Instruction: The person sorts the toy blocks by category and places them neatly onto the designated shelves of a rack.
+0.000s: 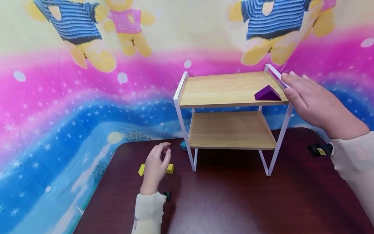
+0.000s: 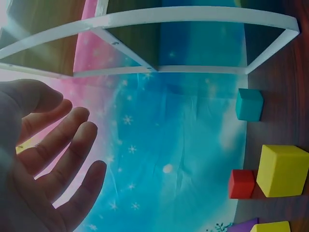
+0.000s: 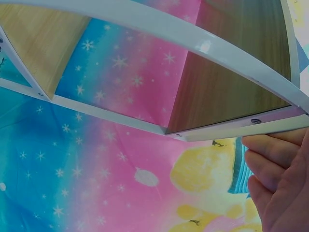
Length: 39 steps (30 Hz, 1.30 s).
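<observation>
A two-tier shelf with wooden boards and a white metal frame stands on the dark table. On its top board, close to the right end, lies a purple triangular block. My right hand is at the shelf's right top rail, fingers straight and fingertips right along the rail; the right wrist view shows these fingers beside the frame. My left hand hovers left of the shelf with loosely bent fingers and nothing in them. Yellow blocks show behind it.
A teal block sits by the shelf's left rear leg. In the left wrist view a red block stands beside a yellow block, with part of a purple block at the bottom edge. A patterned cloth hangs behind the table.
</observation>
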Tool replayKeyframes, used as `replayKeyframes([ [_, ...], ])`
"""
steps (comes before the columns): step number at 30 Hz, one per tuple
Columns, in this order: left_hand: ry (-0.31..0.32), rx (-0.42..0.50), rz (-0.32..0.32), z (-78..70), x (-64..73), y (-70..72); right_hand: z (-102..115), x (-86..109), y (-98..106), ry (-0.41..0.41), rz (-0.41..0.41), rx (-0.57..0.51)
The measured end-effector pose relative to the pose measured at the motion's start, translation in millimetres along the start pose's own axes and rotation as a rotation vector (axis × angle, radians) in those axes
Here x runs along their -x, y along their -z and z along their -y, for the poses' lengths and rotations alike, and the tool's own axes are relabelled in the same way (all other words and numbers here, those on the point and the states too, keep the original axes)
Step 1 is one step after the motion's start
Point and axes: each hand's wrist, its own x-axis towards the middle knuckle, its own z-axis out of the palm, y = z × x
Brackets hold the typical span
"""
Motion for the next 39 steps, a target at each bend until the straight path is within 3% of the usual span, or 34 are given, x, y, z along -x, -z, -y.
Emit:
replayKeyframes([
  [11,0.065,-0.030,0.006,24.3,2.0,3.6,-0.2,0.2,-2.9,0.013,-0.020,0.002],
  [31,0.353,-0.030,0.095,57.6,13.5,22.4,-4.8,0.2,-4.1,0.042,-0.023,0.002],
  [39,0.447,-0.013,0.106,75.2,20.1,20.0,-3.4,1.2,-3.1,0.029,-0.021,0.010],
])
